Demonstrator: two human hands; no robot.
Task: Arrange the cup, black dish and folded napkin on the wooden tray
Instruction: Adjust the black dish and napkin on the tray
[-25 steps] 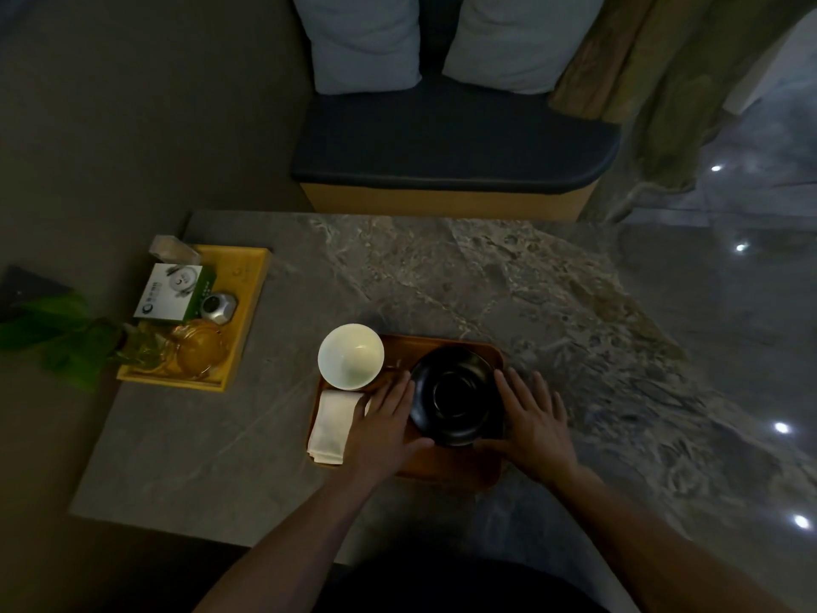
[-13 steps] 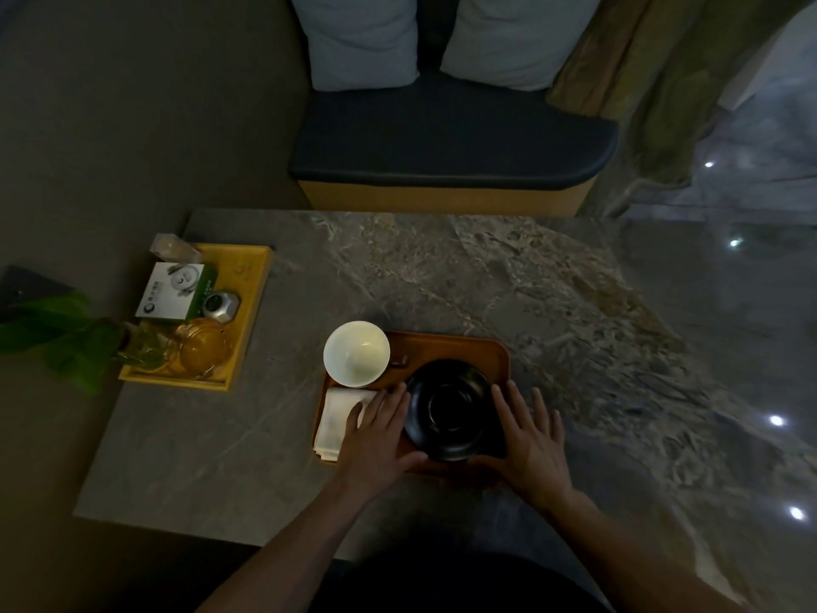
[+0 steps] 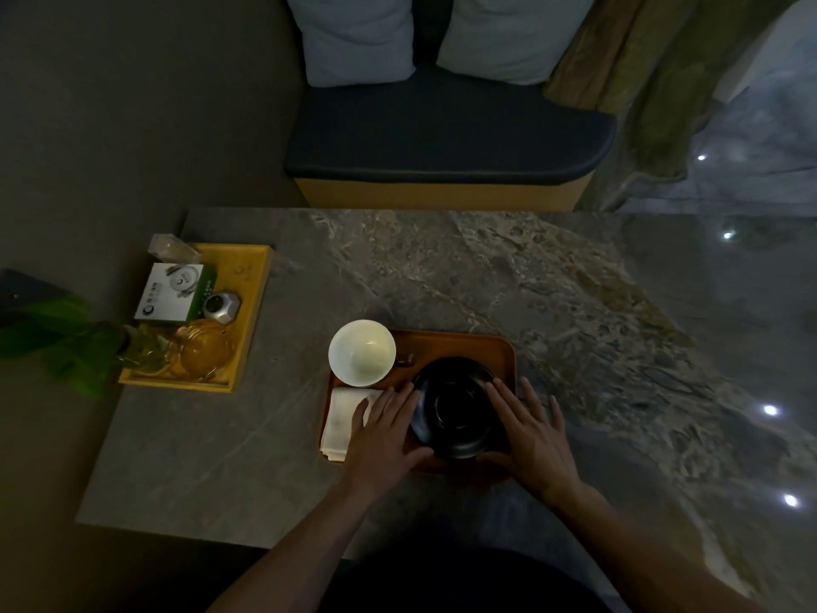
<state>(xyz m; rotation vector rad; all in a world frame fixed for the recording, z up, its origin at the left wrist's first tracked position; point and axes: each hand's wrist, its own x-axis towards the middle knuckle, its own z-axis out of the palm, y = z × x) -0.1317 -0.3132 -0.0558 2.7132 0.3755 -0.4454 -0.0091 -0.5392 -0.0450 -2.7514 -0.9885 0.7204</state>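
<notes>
Marble table: left hand and right hand flat, cupping black dish; centre gently beside cup.

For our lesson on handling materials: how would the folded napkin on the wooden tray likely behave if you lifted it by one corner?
The napkin is soft layered cloth, so it would probably droop and unfold. It looks thin, so likely light. Lying flat on the tray, it should slide rather than roll.
</notes>
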